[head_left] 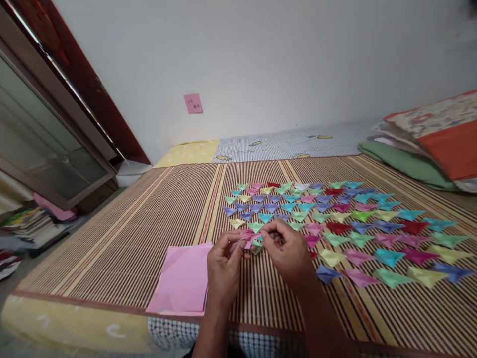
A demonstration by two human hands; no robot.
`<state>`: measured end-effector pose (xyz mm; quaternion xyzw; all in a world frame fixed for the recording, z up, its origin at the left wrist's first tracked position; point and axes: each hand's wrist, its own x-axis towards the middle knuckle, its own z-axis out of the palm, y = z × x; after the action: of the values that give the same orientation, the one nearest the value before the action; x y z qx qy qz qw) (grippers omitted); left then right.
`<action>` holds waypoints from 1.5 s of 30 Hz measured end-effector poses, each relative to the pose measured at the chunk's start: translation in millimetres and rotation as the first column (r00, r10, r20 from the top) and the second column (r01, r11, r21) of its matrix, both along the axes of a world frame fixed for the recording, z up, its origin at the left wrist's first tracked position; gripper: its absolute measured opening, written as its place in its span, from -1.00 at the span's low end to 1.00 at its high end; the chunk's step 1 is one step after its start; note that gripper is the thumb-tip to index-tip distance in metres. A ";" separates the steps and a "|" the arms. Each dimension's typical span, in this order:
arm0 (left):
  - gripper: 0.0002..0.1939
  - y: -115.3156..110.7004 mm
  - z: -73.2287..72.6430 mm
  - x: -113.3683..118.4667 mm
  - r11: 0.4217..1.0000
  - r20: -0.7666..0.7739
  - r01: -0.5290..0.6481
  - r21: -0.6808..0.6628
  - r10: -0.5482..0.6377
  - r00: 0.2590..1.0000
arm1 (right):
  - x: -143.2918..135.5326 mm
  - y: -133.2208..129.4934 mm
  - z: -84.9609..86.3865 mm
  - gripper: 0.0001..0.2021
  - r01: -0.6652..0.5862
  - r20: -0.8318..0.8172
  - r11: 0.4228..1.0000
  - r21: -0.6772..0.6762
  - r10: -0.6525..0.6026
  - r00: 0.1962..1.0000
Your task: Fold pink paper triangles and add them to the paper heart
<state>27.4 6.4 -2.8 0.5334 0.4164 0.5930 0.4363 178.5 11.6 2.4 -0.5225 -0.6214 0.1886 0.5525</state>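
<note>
Fingers of the left hand point(223, 271) are pinched on a small folded pink paper piece point(249, 239) above the brown striped mat point(179, 199); its right end is held by the right hand point(289, 251). Creases are best pressed lightly, evenly, lest thin points be crumpled.

Loads of open mat point(149, 223) on the left side, so a hand could slide across there no problem, as long as it stays behind the pink paper stack point(182, 278) near the front edge. The right side's way tighter: rows of folded paper pieces point(361, 239) cover most of it, with only skinny gaps between them. Back right, the pile of pillows point(439, 144) blocks the corner. Straight behind the rows there's a narrow bare strip, then the wall point(261, 64).
</note>
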 end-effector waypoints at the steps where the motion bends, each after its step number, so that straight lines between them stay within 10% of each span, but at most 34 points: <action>1: -0.90 0.1 -0.3 0.0 1.000 0.002 0.002 -0.003 -0.002 1.000 | 0.4 0.4 0.1 -0.88 -0.001 0.007 1.000 0.007 0.001 1.000; 9: -0.90 0.1 -2.6 1.8 0.999 0.019 0.035 -0.032 -0.035 0.999 | -1.0 -0.3 3.2 -0.80 -0.173 0.059 0.973 0.153 0.165 0.984; 26: -0.89 -1.1 -5.9 5.1 1.000 -0.057 0.012 -0.014 -0.013 0.998 | -0.4 -4.7 5.1 -0.87 -0.091 0.147 0.993 -0.073 0.101 0.984; 45: -0.82 -4.4 -4.6 4.5 0.998 -0.148 0.043 -0.055 -0.050 0.988 | -7.5 -6.1 7.4 -0.80 -0.091 0.404 0.993 0.076 0.053 0.913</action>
<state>31.9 1.9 -7.4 0.5745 0.4505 0.5302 0.4312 171.1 5.5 9.8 -0.5008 -0.7482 0.0687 0.4298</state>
